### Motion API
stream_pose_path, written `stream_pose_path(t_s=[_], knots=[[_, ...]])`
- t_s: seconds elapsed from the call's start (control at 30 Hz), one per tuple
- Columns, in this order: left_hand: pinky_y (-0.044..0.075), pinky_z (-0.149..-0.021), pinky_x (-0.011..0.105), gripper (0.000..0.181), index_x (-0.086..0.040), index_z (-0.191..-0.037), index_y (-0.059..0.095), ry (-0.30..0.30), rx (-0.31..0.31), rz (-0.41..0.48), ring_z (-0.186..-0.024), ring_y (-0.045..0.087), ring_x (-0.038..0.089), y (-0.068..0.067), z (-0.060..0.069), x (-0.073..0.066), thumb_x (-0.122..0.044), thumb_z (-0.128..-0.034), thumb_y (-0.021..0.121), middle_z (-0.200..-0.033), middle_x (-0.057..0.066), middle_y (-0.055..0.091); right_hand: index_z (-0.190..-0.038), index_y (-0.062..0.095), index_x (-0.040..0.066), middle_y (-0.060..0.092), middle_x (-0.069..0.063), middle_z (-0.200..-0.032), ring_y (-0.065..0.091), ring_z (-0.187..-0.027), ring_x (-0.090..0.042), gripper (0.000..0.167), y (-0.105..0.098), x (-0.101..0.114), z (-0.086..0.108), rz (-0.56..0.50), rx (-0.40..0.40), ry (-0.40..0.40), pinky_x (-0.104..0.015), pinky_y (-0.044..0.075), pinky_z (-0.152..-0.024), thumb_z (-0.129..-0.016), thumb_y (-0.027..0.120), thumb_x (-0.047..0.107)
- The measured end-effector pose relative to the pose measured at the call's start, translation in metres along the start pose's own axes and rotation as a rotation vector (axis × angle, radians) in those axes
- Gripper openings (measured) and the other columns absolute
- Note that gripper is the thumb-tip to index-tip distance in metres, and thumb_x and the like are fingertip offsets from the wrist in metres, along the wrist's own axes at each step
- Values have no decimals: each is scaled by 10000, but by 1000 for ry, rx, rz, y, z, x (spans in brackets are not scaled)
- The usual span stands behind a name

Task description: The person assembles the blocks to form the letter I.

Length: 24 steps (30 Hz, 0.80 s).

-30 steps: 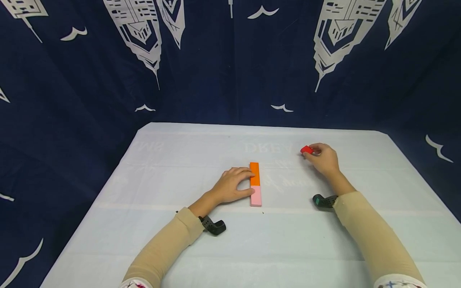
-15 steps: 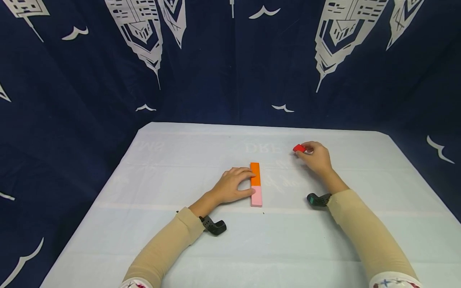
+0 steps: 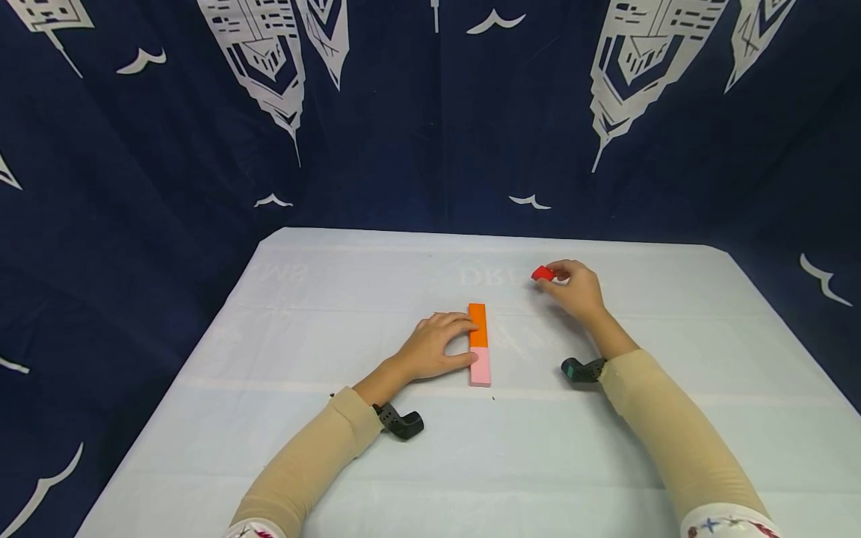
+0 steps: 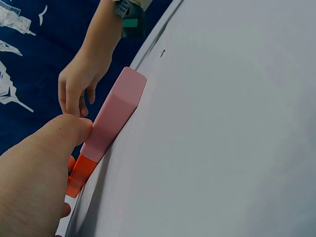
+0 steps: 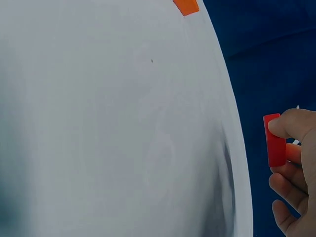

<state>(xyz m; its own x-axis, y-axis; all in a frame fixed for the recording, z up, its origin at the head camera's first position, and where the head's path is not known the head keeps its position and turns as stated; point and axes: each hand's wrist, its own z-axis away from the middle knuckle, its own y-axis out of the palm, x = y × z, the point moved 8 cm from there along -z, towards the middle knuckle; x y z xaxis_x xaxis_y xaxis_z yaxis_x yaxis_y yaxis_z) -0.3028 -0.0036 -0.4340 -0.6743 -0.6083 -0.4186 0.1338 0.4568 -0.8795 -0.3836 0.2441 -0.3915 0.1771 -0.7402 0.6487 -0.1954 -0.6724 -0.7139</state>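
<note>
An orange block [image 3: 477, 314] and a pink block [image 3: 480, 371] lie end to end in one straight line on the table. My left hand [image 3: 433, 347] rests against their left side, thumb on the pink block and a finger at the orange one. The left wrist view shows the thumb tip on the face of the pink block [image 4: 116, 116]. Farther back and to the right, my right hand [image 3: 575, 290] pinches a small red block [image 3: 542, 273] between thumb and fingers. In the right wrist view the thumb covers the top of this red block [image 5: 276, 148].
A white cloth with faint lettering covers the table [image 3: 538, 448]. Behind it hangs a dark blue curtain [image 3: 437, 149] with white printed shapes. Each wrist carries a black camera mount, such as the left one [image 3: 401, 424].
My right hand has moved left with the red block, closer to the orange and pink blocks. The left hand and both of those blocks have stayed in place.
</note>
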Motion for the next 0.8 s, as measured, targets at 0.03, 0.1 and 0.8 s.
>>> stream_pose_path(t_s=[0.03, 0.1, 0.8], knots=[[334, -1038, 481, 554, -176, -1372, 555, 1, -2, 2, -1323, 410, 228, 0, 0, 0, -475, -909, 609, -1439, 25, 484, -1183, 612, -84, 602, -260, -1107, 548, -1030, -392, 386, 1, 1, 0, 2, 2, 1, -492, 434, -867, -893, 678, 162], [331, -1042, 481, 553, -177, -1372, 555, -1, -2, 1, -1325, 409, 225, 0, 0, 0, -475, -909, 609, -1440, 24, 484, -1184, 615, -78, 605, -254, -1111, 551, -1031, -388, 387, 4, 2, -1, 1, 4, 1, -486, 436, -869, -890, 680, 167], [339, -1035, 464, 555, -186, -1371, 557, -2, 0, -2, -1321, 413, 217, 1, 0, 2, -488, -908, 609, -1441, 14, 484, -1185, 631, -57, 603, -221, -1126, 539, -1028, -364, 375, 32, 23, -3, -38, 88, -18, -463, 435, -863, -898, 697, 176]])
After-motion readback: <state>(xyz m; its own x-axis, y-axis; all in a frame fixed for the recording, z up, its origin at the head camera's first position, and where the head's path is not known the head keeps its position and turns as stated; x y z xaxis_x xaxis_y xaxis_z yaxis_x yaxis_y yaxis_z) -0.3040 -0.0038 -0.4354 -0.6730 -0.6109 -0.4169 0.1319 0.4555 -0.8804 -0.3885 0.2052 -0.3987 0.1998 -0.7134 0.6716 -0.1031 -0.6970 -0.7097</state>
